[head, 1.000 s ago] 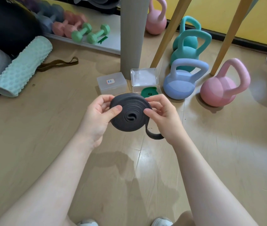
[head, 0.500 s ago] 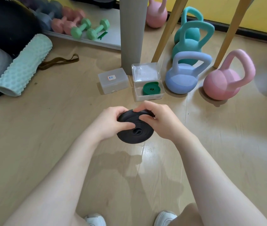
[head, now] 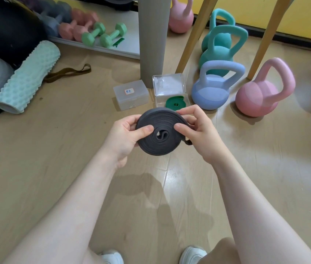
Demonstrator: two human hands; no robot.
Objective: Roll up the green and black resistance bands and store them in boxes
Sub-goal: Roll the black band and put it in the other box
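Note:
A black resistance band (head: 162, 144), coiled into a flat roll, is held above the wooden floor between both hands. My left hand (head: 126, 136) pinches its left edge, thumb on the face of the coil. My right hand (head: 198, 130) grips the right edge, thumb on the coil, and a short loose end sticks out under it. The green band (head: 175, 104) lies rolled inside an open clear box (head: 169, 85) just beyond the hands. A closed clear box (head: 130, 94) with a label stands to the left of the open one.
Kettlebells stand at the right: blue (head: 213, 88), pink (head: 261, 92), teal (head: 221, 46). A grey post (head: 153, 35) and two wooden legs rise behind the boxes. A mint foam roller (head: 29, 77), a brown strap (head: 69, 72) and dumbbells (head: 101, 34) lie at the left.
The coil was tilted down and lowered half a second ago; now it is lifted and turned so its flat spiral face points at the camera. A short tail shows again at the right.

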